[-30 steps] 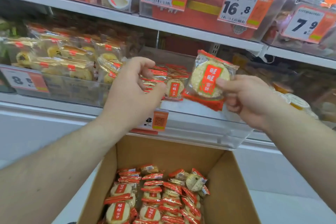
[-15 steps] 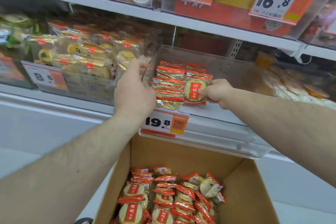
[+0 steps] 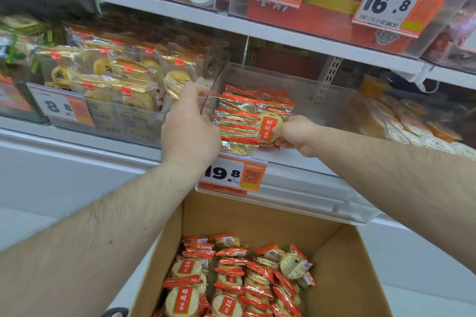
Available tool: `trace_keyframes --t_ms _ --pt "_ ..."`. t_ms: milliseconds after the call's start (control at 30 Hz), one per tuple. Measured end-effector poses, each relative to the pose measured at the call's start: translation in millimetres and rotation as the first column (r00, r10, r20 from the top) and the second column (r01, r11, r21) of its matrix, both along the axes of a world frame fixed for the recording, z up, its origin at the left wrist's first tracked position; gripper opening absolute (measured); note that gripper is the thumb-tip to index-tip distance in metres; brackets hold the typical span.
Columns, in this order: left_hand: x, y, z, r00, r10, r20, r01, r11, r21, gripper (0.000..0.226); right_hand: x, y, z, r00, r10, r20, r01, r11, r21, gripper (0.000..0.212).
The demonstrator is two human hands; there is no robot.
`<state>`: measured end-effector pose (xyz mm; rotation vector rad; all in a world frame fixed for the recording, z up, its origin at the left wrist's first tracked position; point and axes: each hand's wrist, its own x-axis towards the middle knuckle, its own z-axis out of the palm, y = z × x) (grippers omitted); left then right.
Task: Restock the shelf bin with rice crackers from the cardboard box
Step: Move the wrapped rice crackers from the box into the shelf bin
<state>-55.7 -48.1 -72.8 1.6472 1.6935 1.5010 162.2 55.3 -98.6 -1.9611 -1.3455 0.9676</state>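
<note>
A clear plastic shelf bin (image 3: pixel 304 90) holds a stack of red-and-gold rice cracker packs (image 3: pixel 239 121) in its left front corner. My right hand (image 3: pixel 296 135) pinches one rice cracker pack (image 3: pixel 269 127) and holds it against the right side of that stack. My left hand (image 3: pixel 190 126) grips the bin's left wall at the front corner. Below, an open cardboard box (image 3: pixel 342 265) holds several more rice cracker packs (image 3: pixel 231 280).
A 19.8 price tag (image 3: pixel 231 175) hangs on the bin's front. To the left is a bin of yellow pastries (image 3: pixel 116 77) with an 8.8 tag. Round snacks (image 3: pixel 412 123) lie to the right. The shelf above (image 3: pixel 257 26) carries 9.8 and 16.8 tags.
My right hand carried the cracker pack from in front of the shelf down into the bin, against the stack. My left hand stayed at the bin's left wall.
</note>
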Motion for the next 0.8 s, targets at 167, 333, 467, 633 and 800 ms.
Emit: trace_keyframes --t_ms 167,333,467,633,800 --pt "4 -5 0 0.999 -0.022 0.03 0.022 1.0 -0.004 0.036 7 -5 4 0.994 0.035 -0.099 -0.042 0.997 -0.068 0.024" --pt "4 -11 4 0.997 -0.078 0.019 0.078 0.997 0.006 0.048 11 -6 7 0.998 0.003 -0.071 -0.01 0.995 -0.103 0.023" --pt "6 -16 5 0.987 0.006 -0.161 0.025 0.981 0.191 0.047 13 -19 22 0.999 -0.047 -0.023 0.045 0.995 -0.086 0.018" --pt "28 -49 6 0.927 -0.314 -0.203 0.357 0.905 0.23 0.038 16 -53 45 0.976 -0.198 0.096 0.178 0.967 0.184 0.018" --pt "47 -81 -13 0.747 -0.66 -0.079 0.648 0.75 -0.133 0.033 -9 -123 62 0.893 -0.299 0.337 0.034 0.791 0.611 0.013"
